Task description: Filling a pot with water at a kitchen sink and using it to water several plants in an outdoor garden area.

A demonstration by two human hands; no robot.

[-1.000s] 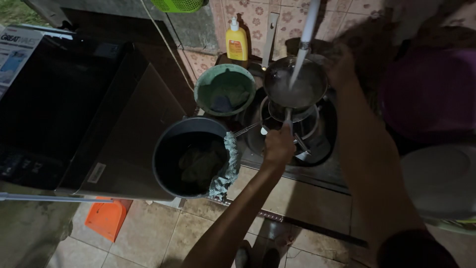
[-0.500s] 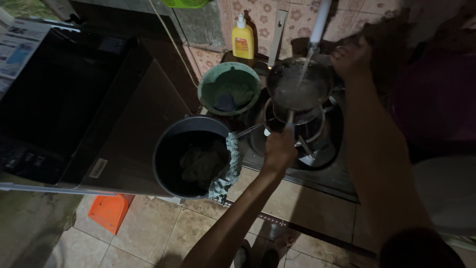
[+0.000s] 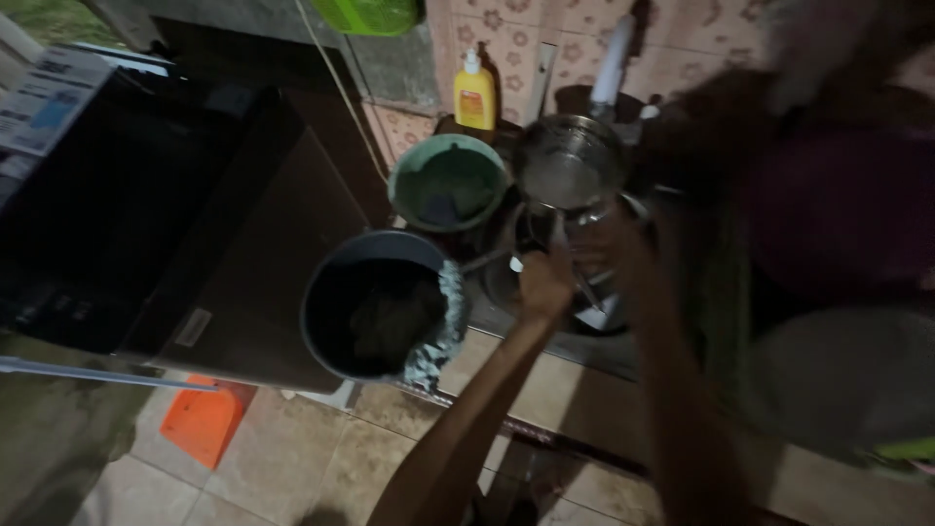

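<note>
Steel pot (image 3: 570,166) sits under the tap (image 3: 614,63), left hand (image 3: 545,282) gripping its handle; right hand (image 3: 623,244) blurred, grip unclear.

Dim indoor scene, warm cast. Light strongest on the tiled wall (image 3: 506,39) at top centre, falling off fast toward the floor (image 3: 292,458). Steel pot (image 3: 570,161) catches a soft glare on rim and inner wall. Dark bucket (image 3: 375,307) interior nearly black — contents barely readable. Heavy motion blur on the right: right hand (image 3: 628,248) smeared, purple mass (image 3: 838,205) shapeless. Left hand (image 3: 545,282) softer-edged but legible. Left side — black appliance (image 3: 107,214) lost in shadow. Noise throughout.
</note>
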